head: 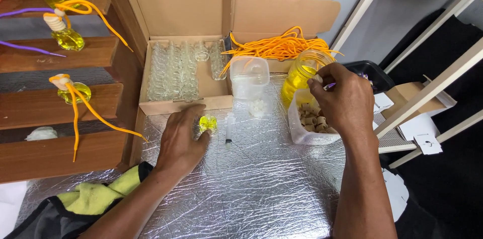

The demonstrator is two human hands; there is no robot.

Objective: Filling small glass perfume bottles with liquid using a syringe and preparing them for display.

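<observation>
On the crinkled silver foil surface [261, 188], the left hand [181, 141] rests palm down with its fingertips closed around a small glass vial of yellow liquid [207, 123], steadying it upright against the foil so it cannot tip. Just right of the vial lies a syringe [229, 129], flat and within easy reach of either hand. The right hand [342, 101] is raised over a clear bag of small wooden caps [313, 121], its fingers pinched together on something small; what it grips is too small to tell.

Behind that bag, touching it, stands a jar of yellow liquid [298, 75], close enough to draw from. A clear plastic tub [249, 75] stands farther in, with a few white stoppers [257, 107] at its base. At the far edge, an open cardboard box [176, 73] holds rows of empty glass vials laid side by side, and a second box beside it on the right holds a heap of orange cords [282, 45].

To the left, wooden steps [30, 106] carry filled vials [75, 93] already fitted with cords, kept apart from the working area. A yellow cloth [100, 194] lies near the left forearm.
</observation>
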